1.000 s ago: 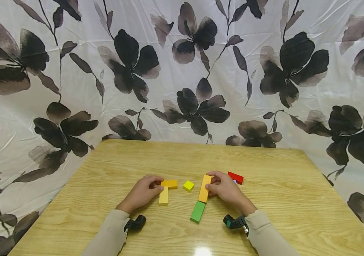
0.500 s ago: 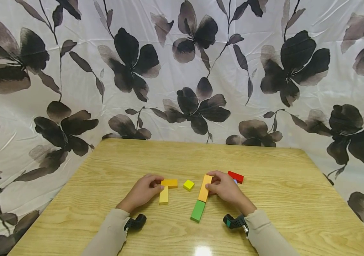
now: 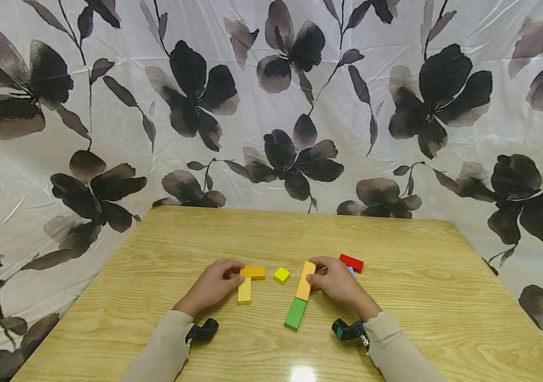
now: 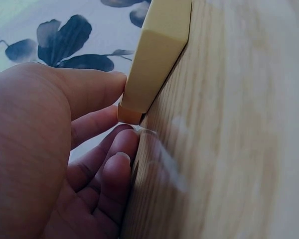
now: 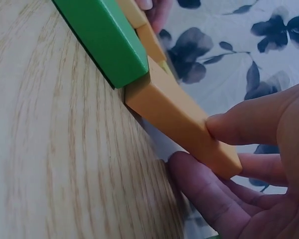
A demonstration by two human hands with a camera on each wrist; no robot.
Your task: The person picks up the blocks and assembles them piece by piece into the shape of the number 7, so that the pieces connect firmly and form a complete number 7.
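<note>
In the head view, my left hand (image 3: 213, 284) has its finger and thumb at the left end of an orange block (image 3: 254, 273). A pale yellow block (image 3: 244, 291) lies against that block's near side, forming a corner; the thumb touches it in the left wrist view (image 4: 157, 55). My right hand (image 3: 338, 281) pinches the far part of a longer light orange block (image 3: 304, 284), thumb on its upper face. That block's near end meets a green block (image 3: 295, 314), nearly in line with it. Between the two groups sits a small yellow block (image 3: 281, 275).
Beyond the right hand lie a red block (image 3: 351, 262) and a blue block (image 3: 350, 270), the latter mostly hidden by the hand. All rest on a wooden table (image 3: 195, 233). A floral cloth (image 3: 261, 106) hangs behind the table's far edge.
</note>
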